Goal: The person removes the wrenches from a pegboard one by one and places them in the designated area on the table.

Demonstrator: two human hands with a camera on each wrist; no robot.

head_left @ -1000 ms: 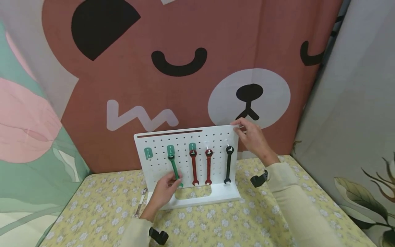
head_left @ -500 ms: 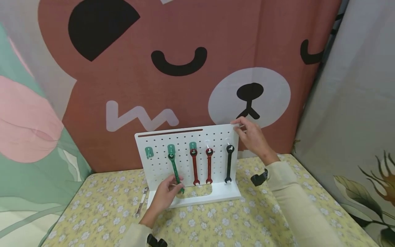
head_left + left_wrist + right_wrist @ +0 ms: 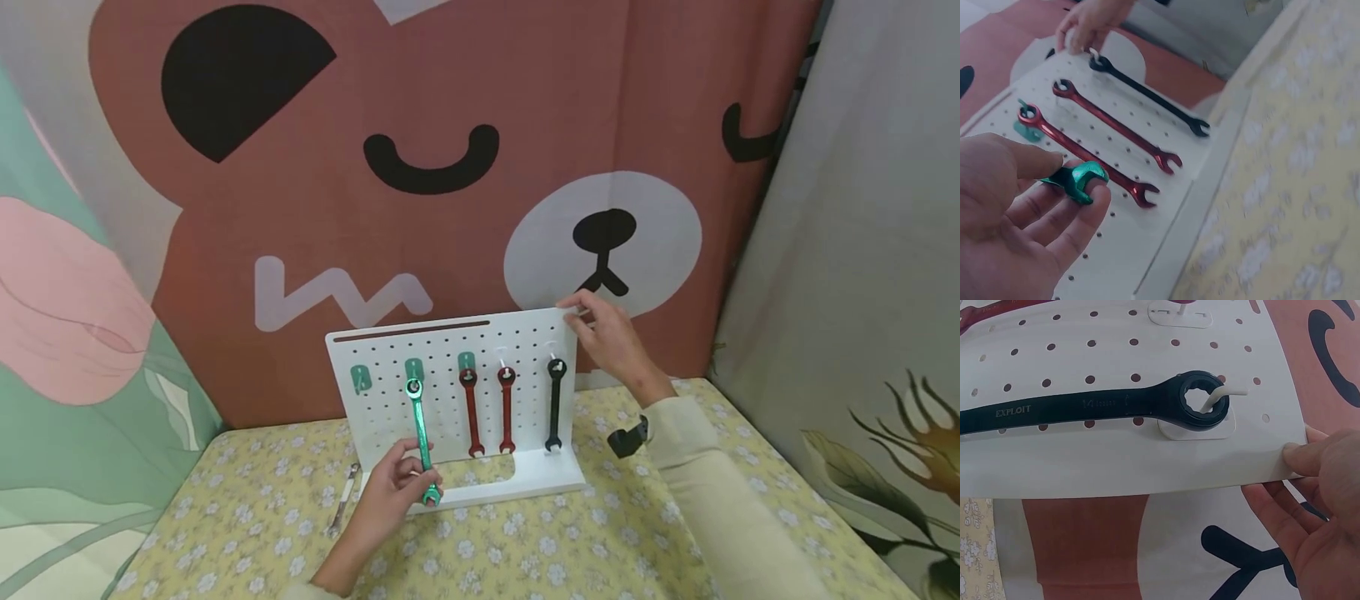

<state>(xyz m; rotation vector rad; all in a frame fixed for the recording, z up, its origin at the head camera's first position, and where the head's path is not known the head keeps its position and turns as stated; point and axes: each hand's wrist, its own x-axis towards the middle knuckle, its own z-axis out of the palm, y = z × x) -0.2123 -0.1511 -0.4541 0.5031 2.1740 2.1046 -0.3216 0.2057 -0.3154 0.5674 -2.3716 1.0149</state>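
Note:
My left hand (image 3: 390, 492) pinches a green combination wrench (image 3: 421, 429) near its open end, thumb against fingers. Its ring end lies in front of a green hook (image 3: 414, 367); whether it is still on the hook I cannot tell. In the left wrist view the wrench's green open jaw (image 3: 1085, 178) pokes out past the thumb. At the top right corner of the white pegboard (image 3: 450, 417), my right hand (image 3: 611, 337) grips the edge, thumb in front and fingers behind. A black wrench (image 3: 1104, 406) hangs by its ring on a hook close by.
Two red wrenches (image 3: 471, 417) hang mid-board. A green hook (image 3: 361, 377) at the far left holds nothing. Beside the board's left foot, a silver wrench (image 3: 343, 500) lies on the floral tablecloth (image 3: 495, 550). A bear-print curtain (image 3: 435, 242) stands behind.
My left hand has drawn the green wrench's lower end outward from the board, toward me, and turned its face up. My right hand stays at the corner.

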